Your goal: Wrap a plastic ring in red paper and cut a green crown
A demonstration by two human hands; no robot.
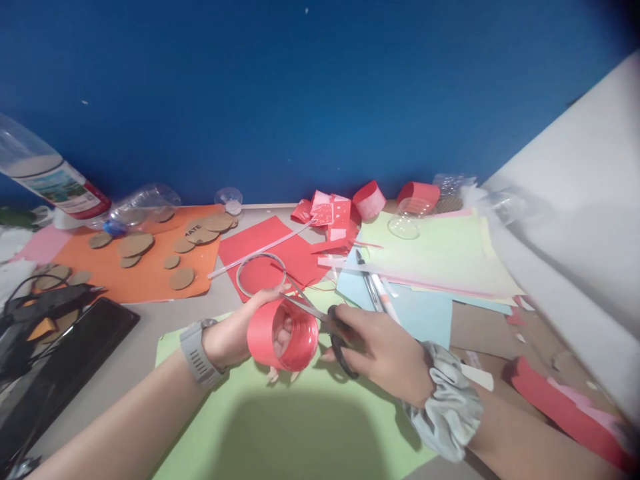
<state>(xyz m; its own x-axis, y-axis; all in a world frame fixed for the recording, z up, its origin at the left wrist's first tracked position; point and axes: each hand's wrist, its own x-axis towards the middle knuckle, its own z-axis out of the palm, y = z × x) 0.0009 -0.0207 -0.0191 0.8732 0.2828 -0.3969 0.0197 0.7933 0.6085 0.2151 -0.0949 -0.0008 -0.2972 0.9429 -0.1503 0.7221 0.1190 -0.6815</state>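
Observation:
My left hand [234, 333], with a watch on the wrist, holds a short red ring [263, 337]. The ring looks like red paper around a clear plastic piece, and some of my fingers show inside it. In my right hand [385, 350] is a pair of scissors [345, 340] with dark handles, my fingers through the loops. The blades lie at the ring's upper rim and stand partly apart; a thin red strip is close to their tips. Beneath both hands is a green paper sheet [220, 440]. A roll of clear tape [241, 277] rests just beyond the ring on red paper [270, 237].
Cardboard discs [136, 245] lie on orange paper [110, 287] at left, near a plastic bottle [60, 183], a dark phone [113, 323] and a glue gun [50, 300]. Pens [370, 283], red scraps [340, 217] and pale sheets [425, 257] lie beyond my right hand. A blue wall [320, 100] rises behind.

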